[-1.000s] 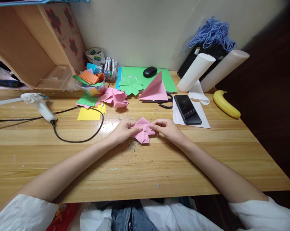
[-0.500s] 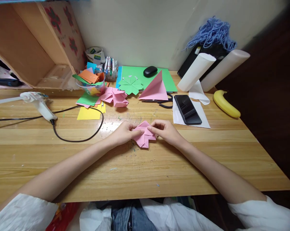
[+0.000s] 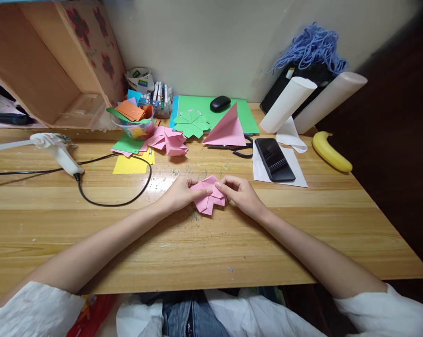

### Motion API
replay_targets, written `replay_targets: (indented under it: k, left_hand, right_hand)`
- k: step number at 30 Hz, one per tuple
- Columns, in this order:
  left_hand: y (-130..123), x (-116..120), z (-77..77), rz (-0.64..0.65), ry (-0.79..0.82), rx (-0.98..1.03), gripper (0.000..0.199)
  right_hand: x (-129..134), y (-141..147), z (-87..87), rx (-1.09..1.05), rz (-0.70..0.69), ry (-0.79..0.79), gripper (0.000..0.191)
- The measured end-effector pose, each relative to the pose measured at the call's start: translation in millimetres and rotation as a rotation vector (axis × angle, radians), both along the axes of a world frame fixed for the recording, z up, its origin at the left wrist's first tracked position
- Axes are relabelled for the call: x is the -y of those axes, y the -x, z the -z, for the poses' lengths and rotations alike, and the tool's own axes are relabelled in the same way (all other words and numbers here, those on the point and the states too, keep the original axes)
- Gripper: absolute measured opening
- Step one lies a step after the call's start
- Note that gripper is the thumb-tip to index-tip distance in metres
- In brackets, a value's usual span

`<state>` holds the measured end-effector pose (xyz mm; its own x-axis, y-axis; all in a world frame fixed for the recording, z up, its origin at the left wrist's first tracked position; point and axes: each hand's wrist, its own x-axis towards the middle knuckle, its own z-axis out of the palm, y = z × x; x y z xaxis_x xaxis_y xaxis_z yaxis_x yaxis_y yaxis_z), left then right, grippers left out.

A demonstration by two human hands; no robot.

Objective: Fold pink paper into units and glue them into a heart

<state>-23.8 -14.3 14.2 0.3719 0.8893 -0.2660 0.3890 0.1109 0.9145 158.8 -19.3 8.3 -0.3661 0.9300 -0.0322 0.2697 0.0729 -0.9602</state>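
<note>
Through the head view, the only one I have, I find the folded pink paper point(image 3: 208, 204) between the two hands, over the near middle of the counter point(image 3: 204, 262). Whether its lower edge touches the wood, I cannot tell.

The left hand point(image 3: 179, 194) has it by the left side, thumb laid flat across the front and fingers curled behind, pinched with no gap that I can make out. The right hand point(image 3: 242, 194) nips the upper right part, thumb tip on the face; its other fingers are bent and partly hidden behind the sheet.

I judge the piece to be very light, thin and dry, so hardly slippery. The layered folds should make it stiffer along the creases, yet the loose flaps look soft enough to bend or spring apart. I would take it by the side edges where layers overlap, with thumb against fingertips and little pressure, since a hard squeeze could leave stray creases or tear a corner.

Beyond the hands, I see a pink folded cluster point(image 3: 169, 142) to the left, a standing pink triangle point(image 3: 229, 127) near the scissors point(image 3: 246, 150), and a phone point(image 3: 275, 160) on white paper point(image 3: 297, 171).
</note>
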Motion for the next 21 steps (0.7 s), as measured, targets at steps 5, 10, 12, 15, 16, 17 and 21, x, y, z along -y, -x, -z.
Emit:
replay_targets:
  k: [5, 10, 12, 15, 16, 17, 21]
  left_hand:
    - [1.9, -2.0, -1.3, 0.075, 0.019, 0.042, 0.032]
    - [3.0, -3.4, 0.0, 0.093, 0.015, 0.026, 0.029]
    - [3.0, -3.6, 1.1, 0.086, 0.003, 0.01, 0.029]
    - [2.8, -3.4, 2.5, 0.078, -0.009, -0.004, 0.029]
    - [2.7, -3.2, 2.7, 0.075, -0.011, -0.006, 0.03]
    - [2.5, -3.1, 2.8, 0.072, -0.011, -0.005, 0.03]
    - [1.6, -2.5, 1.6, 0.059, -0.005, 0.001, 0.031]
  right_hand:
    - [-2.1, -1.2, -1.4, -0.023, -0.004, 0.0, 0.025]
    - [-1.3, 0.1, 0.3, -0.06, 0.05, 0.022, 0.023]
    - [-0.5, 0.8, 2.2, -0.053, 0.076, 0.016, 0.023]
    - [0.8, 1.3, 5.1, -0.016, 0.114, -0.024, 0.023]
    - [1.3, 1.2, 5.8, 0.005, 0.125, -0.048, 0.024]
    - [1.8, 1.1, 6.3, 0.03, 0.136, -0.077, 0.024]
    - [2.7, 0.4, 5.5, 0.098, 0.146, -0.157, 0.022]
